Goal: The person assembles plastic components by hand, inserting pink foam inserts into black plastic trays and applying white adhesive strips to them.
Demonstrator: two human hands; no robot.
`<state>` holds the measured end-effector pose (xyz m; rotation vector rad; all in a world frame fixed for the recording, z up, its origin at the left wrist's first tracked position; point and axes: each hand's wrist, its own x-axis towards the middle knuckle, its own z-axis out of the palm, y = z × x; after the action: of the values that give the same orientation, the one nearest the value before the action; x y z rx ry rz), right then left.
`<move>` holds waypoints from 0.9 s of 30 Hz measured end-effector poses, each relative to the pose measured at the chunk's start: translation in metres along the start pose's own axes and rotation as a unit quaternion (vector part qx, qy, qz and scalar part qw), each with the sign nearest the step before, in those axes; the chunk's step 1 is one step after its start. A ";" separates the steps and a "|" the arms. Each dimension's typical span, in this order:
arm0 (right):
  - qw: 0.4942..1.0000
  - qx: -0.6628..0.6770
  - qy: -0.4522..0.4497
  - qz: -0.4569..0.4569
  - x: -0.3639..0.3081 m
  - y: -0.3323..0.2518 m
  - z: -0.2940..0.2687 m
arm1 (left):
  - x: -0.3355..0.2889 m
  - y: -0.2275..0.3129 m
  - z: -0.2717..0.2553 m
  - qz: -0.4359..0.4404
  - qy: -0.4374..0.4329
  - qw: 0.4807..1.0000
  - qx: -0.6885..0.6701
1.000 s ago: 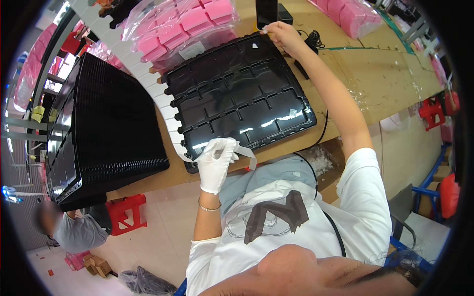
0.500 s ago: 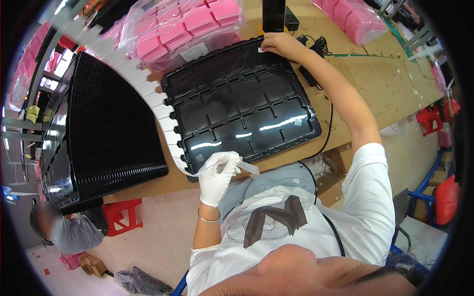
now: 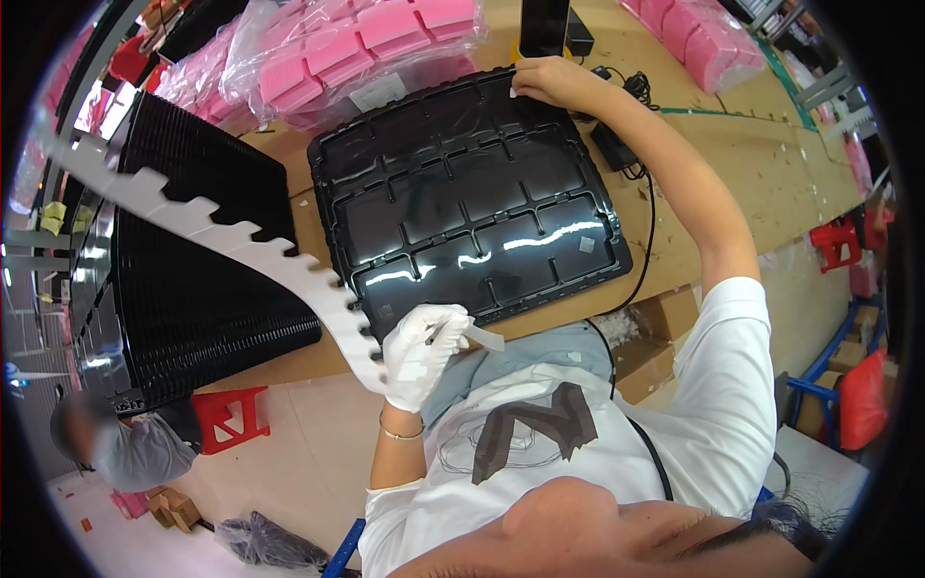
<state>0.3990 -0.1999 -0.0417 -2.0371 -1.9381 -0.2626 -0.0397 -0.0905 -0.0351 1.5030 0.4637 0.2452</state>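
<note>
A black plastic tray (image 3: 453, 222) with divided compartments lies on the table before me. My left hand (image 3: 424, 352), in a white glove, is closed on a long white strip of label backing (image 3: 231, 241) beside the tray's near left corner. The strip's notched length bows up to the far left, and a short end pokes out past my fingers. At the tray's far right corner is my bare right hand (image 3: 557, 82), fingertips pinched on a small white label (image 3: 514, 93) against the tray. Another pale label (image 3: 586, 245) sits near the tray's right edge.
A tall stack of black trays (image 3: 212, 289) stands at left. Behind are pink foam blocks (image 3: 337, 53) in clear plastic, a dark upright screen (image 3: 543, 27) and black adapters with cables (image 3: 617, 144). A seated person (image 3: 145, 448) is at lower left, near a red stool (image 3: 231, 419).
The white strip has swung left and away from the tray's edge, now crossing in front of the stack. My right hand has stayed at the far right corner; my left hand shifted slightly.
</note>
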 end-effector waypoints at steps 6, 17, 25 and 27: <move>0.998 0.027 -0.028 0.044 0.000 -0.002 -0.006 | 0.001 0.003 0.003 0.005 0.004 1.000 0.011; 0.911 0.152 0.252 0.287 -0.014 -0.009 0.017 | -0.008 0.003 0.005 0.016 -0.004 1.000 0.027; 0.751 0.608 0.166 0.197 -0.221 -0.170 -0.075 | -0.051 -0.036 -0.001 0.052 -0.052 0.970 0.233; 0.682 0.681 0.062 0.261 -0.296 -0.213 -0.067 | -0.057 -0.046 -0.003 0.061 -0.071 0.952 0.290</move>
<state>0.1732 -0.4940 -0.0604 -1.2435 -0.7445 0.8969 -0.0976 -0.1158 -0.0730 2.1139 0.3403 0.0967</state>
